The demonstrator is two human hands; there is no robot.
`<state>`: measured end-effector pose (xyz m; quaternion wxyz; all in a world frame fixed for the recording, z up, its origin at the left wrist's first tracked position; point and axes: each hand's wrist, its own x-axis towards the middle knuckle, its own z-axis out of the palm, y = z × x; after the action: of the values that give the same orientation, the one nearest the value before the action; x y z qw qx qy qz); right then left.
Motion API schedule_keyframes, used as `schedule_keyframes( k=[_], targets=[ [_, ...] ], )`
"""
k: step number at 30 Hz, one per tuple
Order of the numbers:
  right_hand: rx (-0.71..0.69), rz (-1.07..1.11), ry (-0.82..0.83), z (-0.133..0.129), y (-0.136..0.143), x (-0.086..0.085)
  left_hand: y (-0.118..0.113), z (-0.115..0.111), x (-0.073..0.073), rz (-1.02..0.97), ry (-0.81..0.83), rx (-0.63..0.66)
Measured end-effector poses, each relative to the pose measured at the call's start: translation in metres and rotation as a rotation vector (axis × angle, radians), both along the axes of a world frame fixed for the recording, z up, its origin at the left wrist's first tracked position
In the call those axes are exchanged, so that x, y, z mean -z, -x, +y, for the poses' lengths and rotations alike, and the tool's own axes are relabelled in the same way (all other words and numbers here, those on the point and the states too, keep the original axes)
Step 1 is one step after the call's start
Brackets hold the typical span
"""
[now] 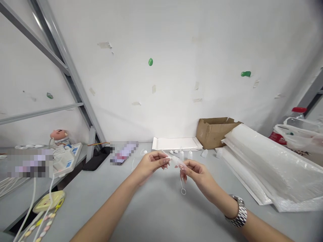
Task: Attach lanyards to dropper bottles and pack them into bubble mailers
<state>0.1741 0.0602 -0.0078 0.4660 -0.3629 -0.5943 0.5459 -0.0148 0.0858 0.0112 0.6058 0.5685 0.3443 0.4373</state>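
Over the grey table, my right hand (195,172) grips a small translucent white plastic bottle (177,161), which is tilted with its narrow end to the left. My left hand (152,163) pinches at that narrow end, where a thin white piece (165,154) sticks out above the fingers. The exact shape of what the left fingertips hold is partly hidden. Below my right fingers hangs a thin white strap ending in a ring (183,191). Behind the hands, several similar small white bottles (190,155) and caps stand or lie on the table.
A flat white package (176,144) lies against the wall, with an open cardboard box (214,132) beside it. Bubble mailers (272,164) cover the right side. A phone (124,153), a black object (97,159) and a power strip with cables (67,161) are at left.
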Motion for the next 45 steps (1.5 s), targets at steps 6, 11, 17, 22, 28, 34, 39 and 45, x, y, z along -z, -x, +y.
schedule_keyframes(
  k=[6, 11, 17, 22, 28, 34, 39, 45],
  targets=[
    [-0.003, 0.026, 0.005, -0.002, 0.002, 0.000, -0.010, -0.005, 0.008, -0.189, 0.169, -0.016],
    [0.018, 0.008, -0.012, -0.004, 0.003, -0.001, -0.014, -0.008, 0.009, -0.249, 0.178, -0.087],
    [-0.016, -0.006, -0.005, -0.006, 0.003, -0.003, -0.015, -0.009, 0.014, -0.237, 0.178, -0.094],
    [-0.041, -0.007, 0.006, -0.007, 0.005, -0.002, -0.017, -0.010, 0.014, -0.248, 0.095, -0.042],
    [-0.104, 0.018, 0.012, -0.007, 0.007, 0.006, -0.018, -0.012, 0.011, -0.282, 0.062, -0.070],
    [-0.105, 0.074, 0.097, -0.011, 0.011, 0.009, -0.019, -0.014, 0.014, -0.252, 0.064, -0.061],
    [-0.010, 0.021, 0.086, -0.014, 0.013, 0.008, -0.016, -0.013, 0.014, -0.106, 0.058, -0.193],
    [-0.249, 0.261, 0.354, -0.011, 0.010, 0.006, -0.020, -0.017, 0.012, -0.098, 0.010, -0.166]
  ],
)
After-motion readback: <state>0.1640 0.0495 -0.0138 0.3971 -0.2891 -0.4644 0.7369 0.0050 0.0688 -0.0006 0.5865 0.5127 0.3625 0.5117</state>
